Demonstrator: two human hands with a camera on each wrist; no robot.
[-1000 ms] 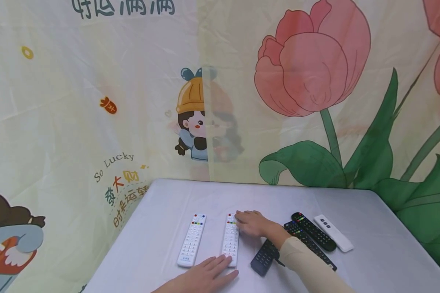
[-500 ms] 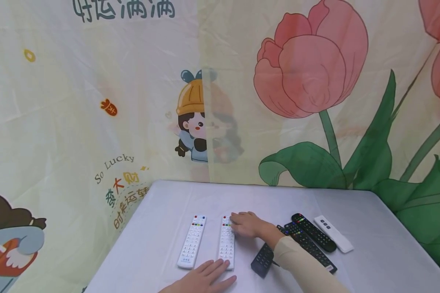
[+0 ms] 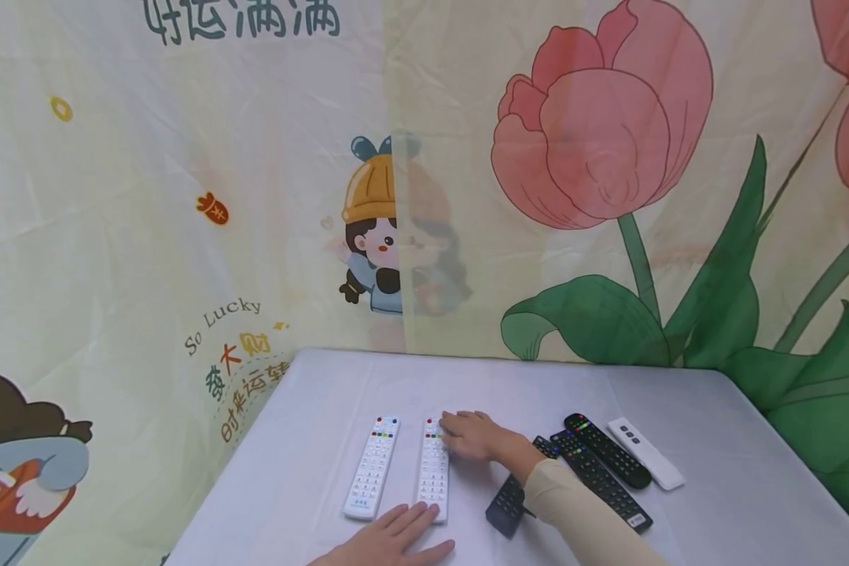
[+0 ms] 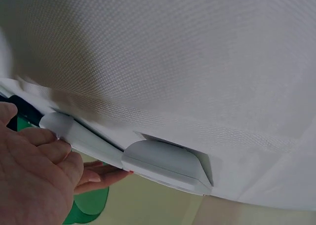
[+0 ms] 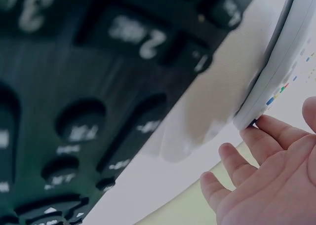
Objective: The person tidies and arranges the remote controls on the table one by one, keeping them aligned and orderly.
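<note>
A white button remote (image 3: 434, 472) lies lengthwise on the white-covered table between the hands. My left hand (image 3: 389, 542) rests its fingertips on the near end of this remote, fingers spread and mostly straight. At the far end, my right hand (image 3: 472, 436) touches the remote's right edge with relaxed fingertips; the right wrist view shows those fingers (image 5: 269, 136) against its corner. To the left lies a second, similar white remote (image 3: 372, 469), slightly slanted. In the left wrist view the touched remote (image 4: 84, 138) and the other remote (image 4: 165, 161) appear from their near ends.
Beneath the right forearm a dark remote (image 3: 505, 507) lies partly hidden. Right of it are a long black remote (image 3: 608, 487), a rounded black remote (image 3: 607, 450) and a slim white remote (image 3: 645, 453). A printed cloth backdrop (image 3: 460, 338) hangs behind the table.
The middle white remote has shifted left and turned slightly, closer to the other white remote. Both hands have moved with it, the right hand leftward.
</note>
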